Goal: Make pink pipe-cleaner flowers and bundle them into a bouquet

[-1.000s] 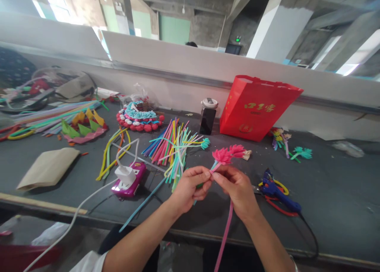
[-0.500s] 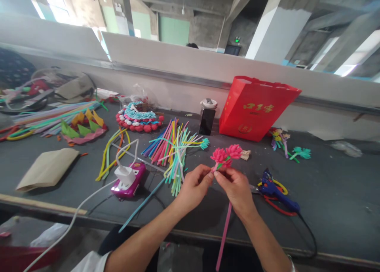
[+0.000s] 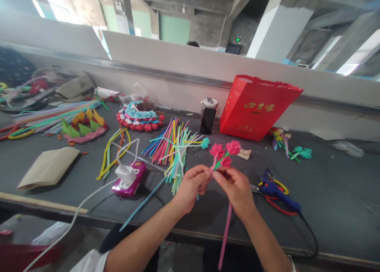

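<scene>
Your dark worktop [image 3: 335, 200] stretches beneath everything, and the red bag [image 3: 258, 109] stands at its back, beyond your hands. A loose bundle of coloured stems [image 3: 175, 149] lies to the far left of your left hand [image 3: 192, 187], which pinches the base of the pink flower bunch between thumb and fingers. Your right hand [image 3: 236, 189] meets it there, thumb and fingers pressed together on the same stems. Just beside your right hand, on its outer side, lies a blue corded tool [image 3: 279, 194]. A long pink strip [image 3: 225, 236] hangs from under your right hand past the worktop's near edge; its upper end is hidden. The pink flower bunch [image 3: 218, 150] sits directly above your touching fingertips, three heads fanned upward, with a green stem [image 3: 221, 161], smallest of all, between them.
</scene>
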Demonstrator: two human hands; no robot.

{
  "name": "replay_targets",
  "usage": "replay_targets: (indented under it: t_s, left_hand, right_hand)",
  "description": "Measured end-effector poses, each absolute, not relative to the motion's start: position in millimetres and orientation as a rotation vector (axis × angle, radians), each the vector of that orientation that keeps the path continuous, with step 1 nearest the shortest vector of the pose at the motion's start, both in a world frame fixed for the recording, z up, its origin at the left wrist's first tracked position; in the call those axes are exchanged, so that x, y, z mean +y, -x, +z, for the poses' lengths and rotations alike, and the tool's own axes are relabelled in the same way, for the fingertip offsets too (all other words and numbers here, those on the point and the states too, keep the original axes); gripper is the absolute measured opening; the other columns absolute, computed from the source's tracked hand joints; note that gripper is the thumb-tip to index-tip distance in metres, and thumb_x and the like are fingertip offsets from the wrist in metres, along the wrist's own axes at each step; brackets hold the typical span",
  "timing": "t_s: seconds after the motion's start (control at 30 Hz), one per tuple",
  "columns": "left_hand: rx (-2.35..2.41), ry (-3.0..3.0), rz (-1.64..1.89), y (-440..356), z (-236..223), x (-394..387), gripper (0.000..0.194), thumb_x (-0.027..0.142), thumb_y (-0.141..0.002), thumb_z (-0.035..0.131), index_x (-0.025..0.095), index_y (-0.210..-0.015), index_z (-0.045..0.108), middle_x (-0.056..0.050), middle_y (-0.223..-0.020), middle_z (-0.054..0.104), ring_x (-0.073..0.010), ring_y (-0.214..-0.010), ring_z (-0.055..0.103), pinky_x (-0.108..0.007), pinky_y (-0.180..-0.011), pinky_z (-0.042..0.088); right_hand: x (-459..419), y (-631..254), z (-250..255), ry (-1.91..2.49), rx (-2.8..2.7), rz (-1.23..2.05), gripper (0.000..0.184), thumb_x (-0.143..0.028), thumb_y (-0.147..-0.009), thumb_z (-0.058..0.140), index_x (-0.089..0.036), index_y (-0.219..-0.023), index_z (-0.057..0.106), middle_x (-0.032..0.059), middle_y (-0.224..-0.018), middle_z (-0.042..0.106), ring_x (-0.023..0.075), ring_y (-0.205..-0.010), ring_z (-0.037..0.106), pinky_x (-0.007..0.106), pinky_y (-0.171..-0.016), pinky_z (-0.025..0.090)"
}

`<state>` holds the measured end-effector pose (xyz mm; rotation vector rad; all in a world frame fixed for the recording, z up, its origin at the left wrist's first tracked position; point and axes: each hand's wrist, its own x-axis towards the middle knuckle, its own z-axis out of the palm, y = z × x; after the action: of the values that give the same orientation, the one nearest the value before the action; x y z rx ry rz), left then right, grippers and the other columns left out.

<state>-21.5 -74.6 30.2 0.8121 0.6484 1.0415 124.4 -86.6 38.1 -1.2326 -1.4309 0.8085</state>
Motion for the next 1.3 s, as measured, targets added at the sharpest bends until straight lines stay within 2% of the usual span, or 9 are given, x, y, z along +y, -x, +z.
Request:
replay_targets:
  t_s: [0.17, 0.37, 0.47, 0.57, 0.63, 0.83, 1.03, 1.2, 1.3]
  left_hand:
    - [0.569, -0.716, 0.997, 23.1, 31.0, -74.0, 0.025, 0.033, -0.072, 0.072, 0.016, -0.072, 0.054, 0.01, -0.052, 0.026, -0.0033, -0.045, 0.015, -0.018, -0.044, 0.011]
    - [0.582, -0.787, 1.009, 21.5, 32.3, -75.1, 0.028, 0.036, -0.077, 0.071, 0.015, -0.073, 0.054, 0.01, -0.052, 0.027, -0.0032, -0.045, 0.016, -0.019, -0.044, 0.011]
    - [0.593, -0.813, 1.022, 20.9, 31.6, -75.4, 0.029, 0.037, -0.077, 0.071, 0.015, -0.073, 0.054, 0.01, -0.054, 0.03, -0.003, -0.045, 0.018, -0.02, -0.044, 0.011]
    - [0.605, -0.835, 1.027, 20.5, 29.3, -75.3, 0.027, 0.036, -0.077, 0.07, 0.015, -0.072, 0.053, 0.009, -0.055, 0.033, -0.0031, -0.045, 0.02, -0.021, -0.044, 0.012]
    - [0.619, -0.832, 1.035, 20.1, 28.4, -75.2, 0.027, 0.035, -0.076, 0.071, 0.015, -0.071, 0.053, 0.009, -0.054, 0.033, -0.003, -0.045, 0.02, -0.021, -0.044, 0.011]
    - [0.587, -0.727, 1.146, 20.4, 28.6, -74.0, 0.026, 0.033, -0.074, 0.073, 0.015, -0.072, 0.053, 0.01, -0.054, 0.029, -0.0021, -0.044, 0.018, -0.018, -0.043, 0.013]
    - [0.525, -0.676, 1.261, 21.3, 23.5, -71.7, 0.023, 0.032, -0.077, 0.072, 0.015, -0.079, 0.056, 0.011, -0.053, 0.024, -0.0023, -0.044, 0.017, -0.017, -0.043, 0.014]
    - [0.575, -0.715, 1.311, 22.5, 23.1, -69.7, 0.024, 0.035, -0.078, 0.072, 0.015, -0.081, 0.058, 0.01, -0.053, 0.03, -0.0025, -0.044, 0.021, -0.018, -0.044, 0.016]
    - [0.636, -0.734, 1.294, 23.7, 24.6, -68.1, 0.028, 0.038, -0.075, 0.074, 0.015, -0.078, 0.057, 0.01, -0.053, 0.032, -0.0025, -0.044, 0.023, -0.018, -0.043, 0.016]
  right_hand:
    - [-87.1, -122.2, 37.5, 1.216, -1.264, 0.975, 0.02, -0.038, -0.076, 0.074, -0.019, -0.081, 0.072, -0.0013, -0.062, 0.062, 0.0089, -0.047, 0.045, 0.021, -0.041, 0.032]
    - [-84.4, -118.7, 31.6, 1.088, -0.953, 1.22, 0.026, -0.041, -0.073, 0.078, -0.018, -0.077, 0.065, -0.0066, -0.056, 0.05, 0.005, -0.044, 0.032, 0.018, -0.039, 0.02]
    - [-83.9, -117.8, 34.5, 1.085, -0.937, 1.199, 0.026, -0.039, -0.071, 0.078, -0.018, -0.081, 0.065, -0.0051, -0.061, 0.054, 0.0069, -0.048, 0.039, 0.018, -0.041, 0.028]
    - [-83.3, -118.0, 39.6, 1.025, -0.931, 1.229, 0.025, -0.038, -0.073, 0.077, -0.019, -0.081, 0.063, -0.003, -0.066, 0.058, 0.0104, -0.056, 0.05, 0.022, -0.053, 0.043]
    - [-82.4, -118.8, 41.2, 0.983, -0.906, 1.255, 0.024, -0.036, -0.073, 0.076, -0.02, -0.078, 0.06, -0.0037, -0.065, 0.057, 0.0117, -0.058, 0.053, 0.025, -0.059, 0.047]
    - [-81.6, -117.8, 35.8, 1.02, -0.837, 1.265, 0.024, -0.032, -0.068, 0.078, -0.019, -0.071, 0.058, -0.004, -0.061, 0.056, 0.0117, -0.053, 0.05, 0.025, -0.055, 0.044]
    - [-86.0, -110.4, 25.5, 0.985, -0.972, 1.335, 0.018, -0.03, -0.074, 0.071, -0.021, -0.084, 0.059, -0.0065, -0.062, 0.049, 0.0103, -0.055, 0.043, 0.022, -0.054, 0.04]
    - [-84.9, -111.1, 21.9, 1.057, -1.172, 1.16, 0.012, -0.028, -0.078, 0.066, -0.021, -0.087, 0.061, -0.0046, -0.071, 0.054, 0.0118, -0.061, 0.049, 0.023, -0.059, 0.042]
    - [-83.4, -114.8, 25.2, 1.142, -1.431, 0.854, 0.017, -0.027, -0.082, 0.064, -0.022, -0.098, 0.067, 0.0012, -0.088, 0.064, 0.0172, -0.078, 0.058, 0.028, -0.072, 0.048]
